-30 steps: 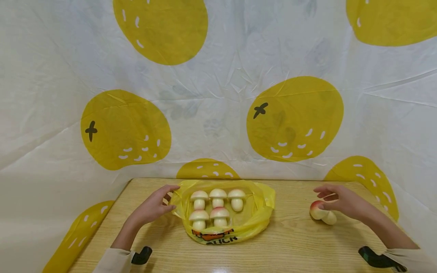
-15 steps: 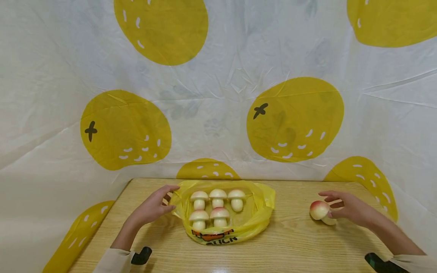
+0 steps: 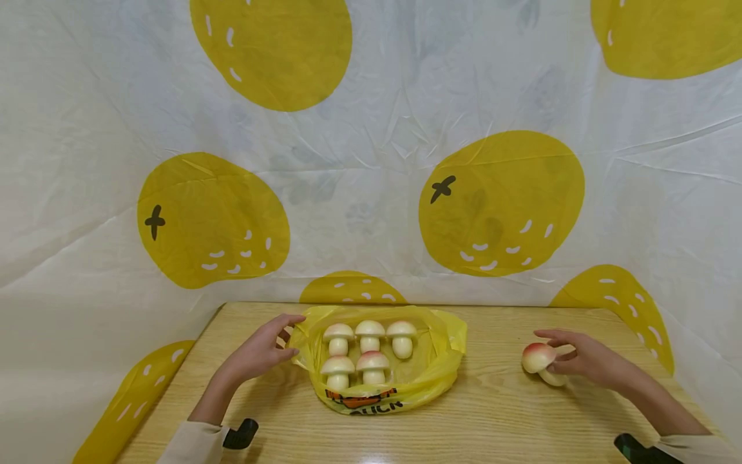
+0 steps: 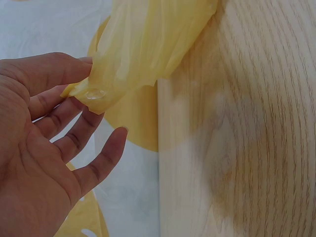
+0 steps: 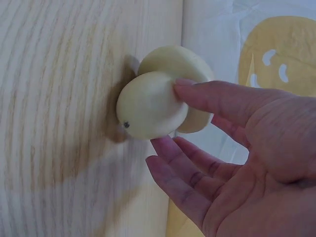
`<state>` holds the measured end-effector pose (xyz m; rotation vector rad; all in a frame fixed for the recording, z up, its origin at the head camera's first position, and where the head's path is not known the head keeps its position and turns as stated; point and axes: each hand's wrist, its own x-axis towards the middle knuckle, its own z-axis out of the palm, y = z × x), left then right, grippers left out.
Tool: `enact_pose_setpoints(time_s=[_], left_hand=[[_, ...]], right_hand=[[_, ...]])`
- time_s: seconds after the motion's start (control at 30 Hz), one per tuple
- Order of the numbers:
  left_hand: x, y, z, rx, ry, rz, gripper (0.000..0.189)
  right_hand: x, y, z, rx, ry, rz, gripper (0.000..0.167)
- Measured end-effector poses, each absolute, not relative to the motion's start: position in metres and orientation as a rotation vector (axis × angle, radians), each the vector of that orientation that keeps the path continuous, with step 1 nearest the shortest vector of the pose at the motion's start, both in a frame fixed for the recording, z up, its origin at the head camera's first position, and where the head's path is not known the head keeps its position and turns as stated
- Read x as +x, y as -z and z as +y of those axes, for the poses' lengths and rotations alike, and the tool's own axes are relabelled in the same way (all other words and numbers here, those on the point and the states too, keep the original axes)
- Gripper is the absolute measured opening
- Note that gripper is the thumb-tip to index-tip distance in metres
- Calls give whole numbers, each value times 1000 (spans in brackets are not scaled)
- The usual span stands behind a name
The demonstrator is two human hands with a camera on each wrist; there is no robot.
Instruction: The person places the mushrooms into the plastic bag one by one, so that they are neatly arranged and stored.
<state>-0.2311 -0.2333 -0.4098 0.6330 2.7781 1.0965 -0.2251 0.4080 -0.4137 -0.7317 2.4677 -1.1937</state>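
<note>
A yellow plastic bag lies spread open on the table, with several cream toy mushrooms inside in two rows. At its left edge my left hand holds the rim; in the left wrist view the thumb and fingers pinch a corner of the yellow film. To the right of the bag, my right hand grips another toy mushroom with a reddish cap. The right wrist view has the thumb on its pale stem and fingers underneath. Whether it touches the table I cannot tell.
The wooden table runs back to a white cloth printed with big yellow fruit shapes. Dark lettering marks the bag's front side. A dark strap piece sits at the left wrist.
My right hand shifted its fingers from over the mushroom to its stem side, and the mushroom has moved and tilted slightly left. The left hand and bag have stayed in place.
</note>
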Motion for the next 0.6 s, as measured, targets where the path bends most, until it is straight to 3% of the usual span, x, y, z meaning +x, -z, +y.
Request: enact_pose_setpoints(time_s=[0.27, 0.6], left_hand=[[-231, 410, -233, 638, -1097, 2778, 61], [-229, 407, -232, 614, -1107, 2770, 61]], right_hand=[[-218, 414, 397, -584, 998, 2676, 64], [-215, 415, 391, -431, 1166, 2569, 64]])
